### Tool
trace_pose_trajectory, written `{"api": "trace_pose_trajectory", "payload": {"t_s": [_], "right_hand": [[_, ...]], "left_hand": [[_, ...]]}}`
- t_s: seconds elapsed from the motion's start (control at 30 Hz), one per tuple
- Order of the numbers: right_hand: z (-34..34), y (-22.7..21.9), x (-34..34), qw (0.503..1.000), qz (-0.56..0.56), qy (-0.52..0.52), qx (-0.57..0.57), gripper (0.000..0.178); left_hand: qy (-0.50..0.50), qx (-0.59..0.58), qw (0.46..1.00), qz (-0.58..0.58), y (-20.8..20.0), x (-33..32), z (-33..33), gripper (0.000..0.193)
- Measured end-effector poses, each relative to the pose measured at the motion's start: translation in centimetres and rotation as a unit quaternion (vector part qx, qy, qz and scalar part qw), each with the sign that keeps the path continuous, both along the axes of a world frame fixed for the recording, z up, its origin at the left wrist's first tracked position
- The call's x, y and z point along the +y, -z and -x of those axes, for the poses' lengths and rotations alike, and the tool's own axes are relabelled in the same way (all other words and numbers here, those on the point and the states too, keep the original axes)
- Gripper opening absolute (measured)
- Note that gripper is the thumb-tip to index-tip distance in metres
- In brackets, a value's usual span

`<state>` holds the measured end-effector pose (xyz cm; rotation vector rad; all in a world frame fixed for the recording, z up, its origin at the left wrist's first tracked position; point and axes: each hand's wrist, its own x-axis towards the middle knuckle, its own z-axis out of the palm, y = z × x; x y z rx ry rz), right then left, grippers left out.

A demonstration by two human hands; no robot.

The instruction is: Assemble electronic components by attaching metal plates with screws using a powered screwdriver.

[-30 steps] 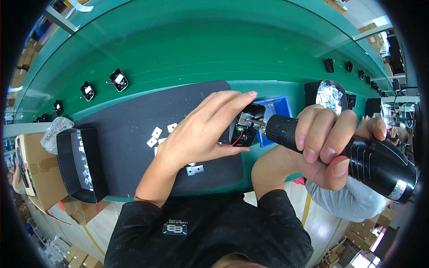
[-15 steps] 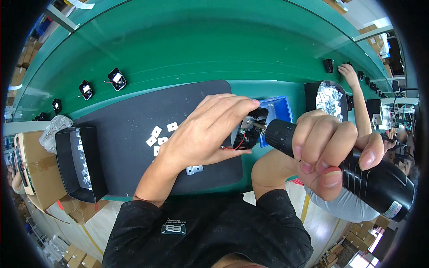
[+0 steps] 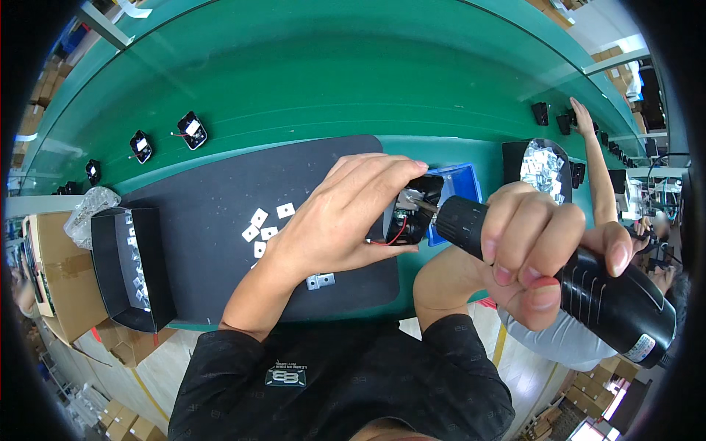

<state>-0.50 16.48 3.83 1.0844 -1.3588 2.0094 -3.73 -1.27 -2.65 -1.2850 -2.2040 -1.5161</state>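
My left hand (image 3: 346, 213) is closed round a small black housing (image 3: 416, 229), which has a red wire and a metal part inside. In my right hand (image 3: 533, 253) is a black electric screwdriver (image 3: 614, 309), gripped along its body. Its bit reaches into the open side of the housing, where the metal part sits; the very tip is hard to make out. Behind the housing stands a blue bin (image 3: 460, 184), partly hidden. Several white square plates (image 3: 259, 218) lie on the dark mat beside my left forearm, and metal brackets (image 3: 320, 281) lie below my left hand.
A black box of metal pieces (image 3: 136, 268) stands at the left beside a cardboard box (image 3: 70, 272). Another black box of shiny pieces (image 3: 543, 169) is at the right. Housings (image 3: 193, 131) sit on the green surface. A co-worker's hand (image 3: 582, 117) reaches in at far right.
The screwdriver's rear end has shifted slightly left and down, and my right thumb has moved a little. The co-worker's hand has moved slightly right. My left hand holds the housing almost still.
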Motion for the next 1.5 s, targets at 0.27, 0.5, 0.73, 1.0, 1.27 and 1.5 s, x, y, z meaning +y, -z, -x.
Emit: {"api": "trace_pose_trajectory", "payload": {"t_s": [0.27,0.5,0.73,1.0,1.27,1.5], "right_hand": [[0.4,0.3,0.4,0.999,-0.039,0.003,0.028,0.058],[-1.0,0.0,1.8,0.995,0.083,0.040,0.045,0.053],[-1.9,-0.2,3.6,0.994,0.075,0.059,0.057,0.052],[-1.4,-0.3,1.3,0.973,0.050,0.215,-0.066,0.064],[-1.3,-0.9,0.5,0.997,0.023,0.046,-0.063,0.059],[-1.2,-0.9,1.1,0.996,0.029,0.059,-0.057,0.059]], "left_hand": [[-0.006,-0.034,0.999,0.005,0.2,0.1,0.1,0.080],[-0.200,-0.174,0.954,0.141,3.9,-0.8,3.7,0.072],[-0.304,-0.145,0.913,0.232,8.2,-4.2,6.3,0.081],[0.028,0.295,0.954,0.044,-4.2,-1.2,-0.6,0.017],[0.113,0.492,0.842,0.193,-11.5,-0.3,-1.1,0.010],[0.122,0.581,0.757,0.274,-14.4,1.1,-1.1,0.008]]}}
